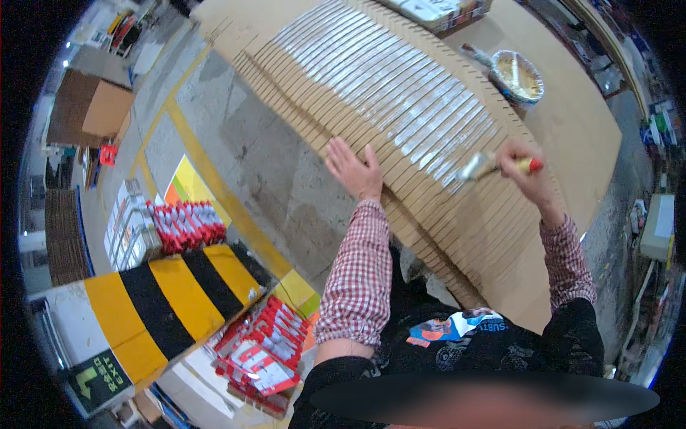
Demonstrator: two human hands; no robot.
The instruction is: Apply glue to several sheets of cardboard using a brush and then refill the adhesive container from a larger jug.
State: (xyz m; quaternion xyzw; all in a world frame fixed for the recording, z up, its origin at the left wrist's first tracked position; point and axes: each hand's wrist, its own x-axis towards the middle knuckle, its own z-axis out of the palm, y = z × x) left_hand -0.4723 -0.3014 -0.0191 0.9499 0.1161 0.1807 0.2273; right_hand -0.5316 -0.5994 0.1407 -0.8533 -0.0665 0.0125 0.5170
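Note:
My right hand (525, 171) grips a paintbrush (487, 167) by its handle, which has a red end. The pale bristles are at the near end of a wet, whitish glossy coating (386, 86) on a long row of overlapping cardboard sheets (457, 214). Only a strip along each sheet shows, and the coating runs across many of them. My left hand (354, 170) lies flat on the left edge of the row, fingers stretched out and thumb apart, holding nothing. Beyond the brush stands a plastic-lined bowl (516, 76) with a yellowish inside.
Under the row is a large brown board (572, 129). A printed stack (436, 11) sits at its far side. On the left stand a yellow-and-black striped pillar (168, 304) and red-and-white bundles (189, 225). Grey floor with a yellow line (214, 171) runs between.

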